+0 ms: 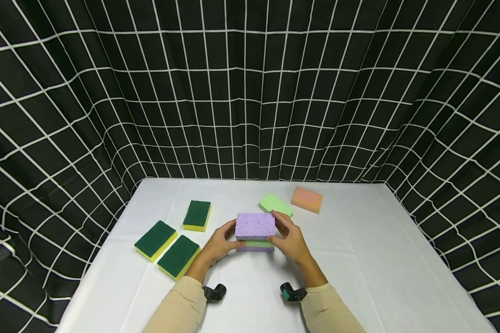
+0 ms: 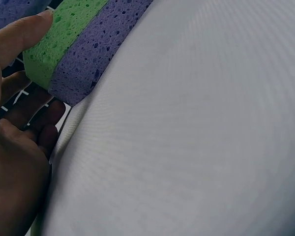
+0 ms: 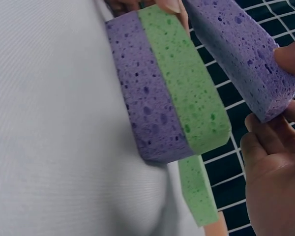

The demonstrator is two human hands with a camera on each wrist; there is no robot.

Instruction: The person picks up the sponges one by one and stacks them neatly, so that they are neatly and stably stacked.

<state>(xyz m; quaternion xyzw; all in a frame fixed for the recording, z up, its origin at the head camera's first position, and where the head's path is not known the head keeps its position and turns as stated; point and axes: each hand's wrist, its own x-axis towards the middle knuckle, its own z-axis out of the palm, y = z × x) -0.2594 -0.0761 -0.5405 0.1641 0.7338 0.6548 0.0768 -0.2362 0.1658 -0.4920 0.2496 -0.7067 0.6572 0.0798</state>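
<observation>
My right hand pinches a purple sponge by its right end, thumb in front and fingers behind. In the right wrist view this purple sponge hangs apart from the stack beneath it. That stack is a green sponge lying flat on a lower purple sponge, which rests on the table. My left hand grips the left end of the green sponge, its thumb on the near side and fingers round behind. The lower purple sponge shows just under that hand.
Several other sponges lie on the white table. Three green-and-yellow scouring sponges are at the left. Behind the stack are another light green sponge and an orange sponge. A black gridded curtain surrounds the table's back and sides.
</observation>
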